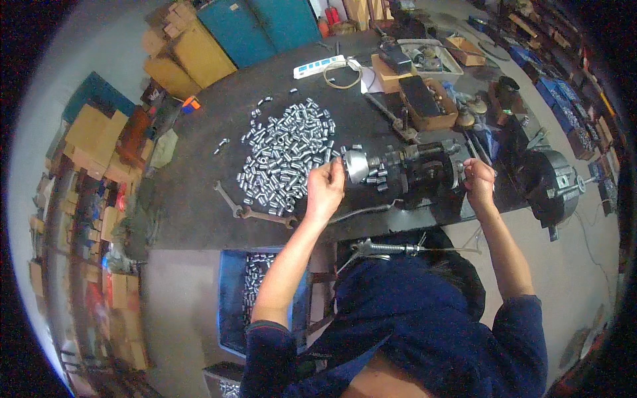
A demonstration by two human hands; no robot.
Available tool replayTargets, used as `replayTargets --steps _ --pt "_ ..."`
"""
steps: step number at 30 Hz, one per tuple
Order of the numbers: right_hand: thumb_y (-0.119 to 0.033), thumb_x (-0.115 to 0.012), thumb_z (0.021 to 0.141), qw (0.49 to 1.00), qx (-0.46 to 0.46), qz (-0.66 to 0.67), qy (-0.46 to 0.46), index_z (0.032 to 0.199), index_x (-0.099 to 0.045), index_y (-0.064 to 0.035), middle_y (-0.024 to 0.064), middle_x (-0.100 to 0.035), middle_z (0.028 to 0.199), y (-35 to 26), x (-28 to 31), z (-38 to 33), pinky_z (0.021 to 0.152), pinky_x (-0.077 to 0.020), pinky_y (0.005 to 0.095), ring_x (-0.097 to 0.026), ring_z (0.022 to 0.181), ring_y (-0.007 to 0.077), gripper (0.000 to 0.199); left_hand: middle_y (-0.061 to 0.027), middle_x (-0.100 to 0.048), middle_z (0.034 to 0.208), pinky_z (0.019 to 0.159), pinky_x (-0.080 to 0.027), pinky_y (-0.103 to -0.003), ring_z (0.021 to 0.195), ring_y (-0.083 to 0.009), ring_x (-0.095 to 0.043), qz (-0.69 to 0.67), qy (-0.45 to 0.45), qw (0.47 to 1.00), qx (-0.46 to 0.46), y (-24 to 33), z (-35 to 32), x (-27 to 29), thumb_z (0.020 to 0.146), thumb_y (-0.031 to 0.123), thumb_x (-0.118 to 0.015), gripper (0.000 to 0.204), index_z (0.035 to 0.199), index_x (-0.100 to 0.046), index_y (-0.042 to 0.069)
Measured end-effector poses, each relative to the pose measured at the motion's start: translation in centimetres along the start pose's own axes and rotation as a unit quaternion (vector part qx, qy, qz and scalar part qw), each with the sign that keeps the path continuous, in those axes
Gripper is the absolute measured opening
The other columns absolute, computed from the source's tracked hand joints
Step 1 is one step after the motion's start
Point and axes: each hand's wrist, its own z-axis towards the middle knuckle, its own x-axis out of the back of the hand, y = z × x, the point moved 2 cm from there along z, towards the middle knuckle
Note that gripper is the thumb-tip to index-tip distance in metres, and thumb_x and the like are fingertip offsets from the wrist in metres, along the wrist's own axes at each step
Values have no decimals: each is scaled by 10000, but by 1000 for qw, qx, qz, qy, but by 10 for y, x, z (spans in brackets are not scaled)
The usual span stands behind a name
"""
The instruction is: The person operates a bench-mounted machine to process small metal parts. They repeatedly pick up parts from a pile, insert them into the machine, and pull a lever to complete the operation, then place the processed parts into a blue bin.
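Observation:
A small dark bench machine (431, 169) stands near the table's front edge, with a shiny round metal head (355, 166) at its left end. My left hand (325, 191) is closed, its fingertips against the left face of that head; whatever lies in them is hidden. At the machine's right end my right hand (479, 178) is closed in a pinch, and what it grips is too small to make out. A large heap of short shiny metal sleeves (285, 156) lies left of the machine. A few more sleeves (378, 179) lie just behind the head.
Open-end wrenches (232, 204) lie before the heap. A blue crate (229, 298) of metal pieces stands below the table edge. A white power strip (318, 67), cardboard boxes (431, 113) and tools lie farther back. A black round machine part (554, 186) is at right.

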Motion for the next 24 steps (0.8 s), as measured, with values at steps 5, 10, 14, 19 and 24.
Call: replayTargets --steps 5,10,14,19,24 --pt "-147 -452 766 1000 -1 -22 18 751 -533 -39 -65 -357 526 3 5 0 364 -204 190 -280 415 32 135 23 -361 463 400 -260 -247 450 -51 -315 19 9 1000 -21 -1 1 -1 880 211 -427 388 557 -444 -3" --pt "-149 -444 772 999 7 -38 -19 753 -542 -11 -54 -372 521 -27 7 -22 335 -215 181 -289 395 35 170 -21 -345 466 422 -263 -275 484 -63 -300 30 27 998 -49 1 -3 -4 861 160 -439 322 599 -451 -29" --pt "-159 -452 787 993 88 20 -71 752 -549 -18 -46 -396 523 -72 -20 -18 332 -213 172 -286 385 30 175 -37 -382 478 436 -305 -273 485 -72 -329 -9 20 999 -30 3 -3 -7 861 149 -430 305 629 -477 -43" --pt "-149 -449 776 994 109 10 -22 764 -553 -22 -44 -400 547 -91 -47 13 349 -191 181 -288 413 30 165 -35 -367 464 432 -298 -274 482 -68 -322 8 19 1000 -17 3 1 -7 867 156 -427 326 613 -471 -44" --pt "-132 -409 777 991 129 -8 -18 807 -528 6 -39 -386 554 -88 -44 6 360 -200 178 -281 424 32 185 -14 -351 459 423 -266 -278 475 -66 -298 42 18 999 -6 2 3 -3 868 177 -436 363 576 -430 -39"
